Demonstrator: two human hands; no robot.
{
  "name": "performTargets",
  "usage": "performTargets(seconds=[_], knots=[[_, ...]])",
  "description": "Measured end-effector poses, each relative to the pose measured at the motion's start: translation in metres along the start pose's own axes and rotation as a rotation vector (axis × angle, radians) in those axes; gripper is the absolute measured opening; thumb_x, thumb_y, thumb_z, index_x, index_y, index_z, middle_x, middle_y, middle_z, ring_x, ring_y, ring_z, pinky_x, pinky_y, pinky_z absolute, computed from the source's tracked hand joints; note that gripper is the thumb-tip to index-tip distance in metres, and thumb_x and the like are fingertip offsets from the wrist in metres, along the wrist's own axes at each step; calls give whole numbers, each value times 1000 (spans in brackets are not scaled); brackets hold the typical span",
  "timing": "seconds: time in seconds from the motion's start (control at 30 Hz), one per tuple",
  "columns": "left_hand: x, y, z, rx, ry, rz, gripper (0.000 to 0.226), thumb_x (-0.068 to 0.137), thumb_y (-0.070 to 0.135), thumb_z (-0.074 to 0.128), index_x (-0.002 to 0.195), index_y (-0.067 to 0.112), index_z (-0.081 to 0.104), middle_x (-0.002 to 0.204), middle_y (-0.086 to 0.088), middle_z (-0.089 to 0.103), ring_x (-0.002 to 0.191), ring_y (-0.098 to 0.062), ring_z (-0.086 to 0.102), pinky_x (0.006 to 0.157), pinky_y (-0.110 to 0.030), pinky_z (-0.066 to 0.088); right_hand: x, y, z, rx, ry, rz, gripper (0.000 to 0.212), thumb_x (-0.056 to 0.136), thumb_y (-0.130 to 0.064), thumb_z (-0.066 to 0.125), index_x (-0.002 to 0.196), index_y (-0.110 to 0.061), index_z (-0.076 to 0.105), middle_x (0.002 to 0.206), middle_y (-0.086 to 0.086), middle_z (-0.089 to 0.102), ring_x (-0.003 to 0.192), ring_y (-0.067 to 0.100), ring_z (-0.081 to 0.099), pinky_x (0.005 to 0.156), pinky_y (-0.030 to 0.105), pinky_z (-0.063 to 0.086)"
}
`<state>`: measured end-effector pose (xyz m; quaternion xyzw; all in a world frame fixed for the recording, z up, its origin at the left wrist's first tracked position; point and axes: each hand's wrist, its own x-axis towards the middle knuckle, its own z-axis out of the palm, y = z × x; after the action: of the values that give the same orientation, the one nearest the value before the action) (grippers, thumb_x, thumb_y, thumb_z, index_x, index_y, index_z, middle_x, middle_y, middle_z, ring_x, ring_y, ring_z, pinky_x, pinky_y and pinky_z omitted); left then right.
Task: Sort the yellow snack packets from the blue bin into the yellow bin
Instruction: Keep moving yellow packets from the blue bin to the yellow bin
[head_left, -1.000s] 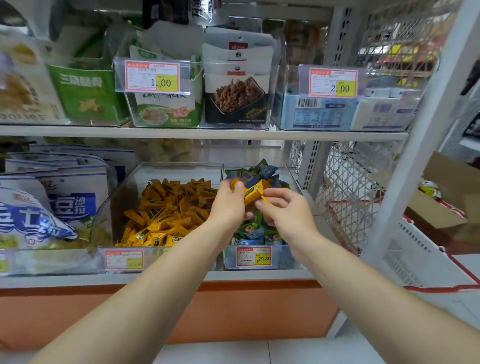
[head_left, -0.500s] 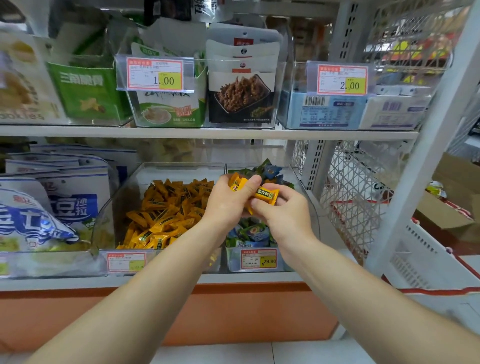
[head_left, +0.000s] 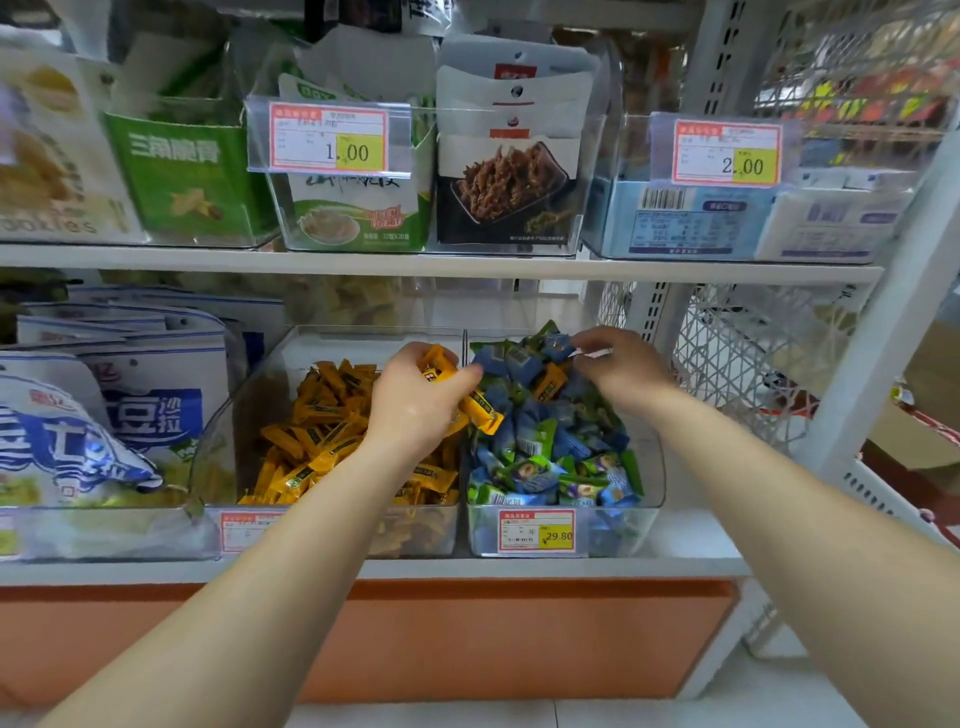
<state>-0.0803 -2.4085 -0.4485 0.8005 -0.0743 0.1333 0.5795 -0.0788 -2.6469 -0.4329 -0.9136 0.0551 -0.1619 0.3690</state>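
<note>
Two clear bins stand side by side on the lower shelf. The yellow bin (head_left: 260, 415) on the left is full of yellow snack packets (head_left: 322, 431). The blue bin (head_left: 652, 488) on the right holds blue and green packets (head_left: 545, 457). My left hand (head_left: 415, 405) hovers over the divide between the bins and grips several yellow packets (head_left: 485, 415). My right hand (head_left: 621, 369) reaches into the back of the blue bin with its fingers curled down among the packets, the fingertips at a pale packet edge. One yellow packet (head_left: 549, 382) lies in the blue bin between my hands.
Blue-and-white snack bags (head_left: 130, 415) fill the bin on the far left. The upper shelf (head_left: 467, 262) hangs low over the bins with boxed goods and price tags. A white wire mesh panel (head_left: 737, 353) and a shelf post (head_left: 872, 353) stand to the right.
My hands have parted. The left hand moved left and down with the yellow packets. The right hand let go and reached back into the far part of the blue bin.
</note>
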Motion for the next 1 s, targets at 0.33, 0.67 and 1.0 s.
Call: performTargets(seconds=[0.33,0.67,1.0], knots=[[-5,-14,0,83,-54,40,22,82,38,77,92,24,63,80,4,68,73,-7,65,60,-20,47,51,9,30,-397,-271,-77,36,79,-38,76,112,-26,70,116,2,66,98,21,58,67,24,38],[-24,-21,-5,41,-59,40,19,84,40,76,90,30,61,76,0,69,67,-9,64,62,-25,50,39,12,25,-420,-183,-89,44,68,-41,87,99,-31,57,101,-4,56,91,18,51,74,31,40],[-23,-23,-31,-25,51,-80,31,83,45,75,104,24,65,99,5,67,93,-11,62,75,-24,46,-26,-7,-3,222,246,37,27,76,-23,85,95,-22,65,92,1,68,83,24,68,70,35,56]])
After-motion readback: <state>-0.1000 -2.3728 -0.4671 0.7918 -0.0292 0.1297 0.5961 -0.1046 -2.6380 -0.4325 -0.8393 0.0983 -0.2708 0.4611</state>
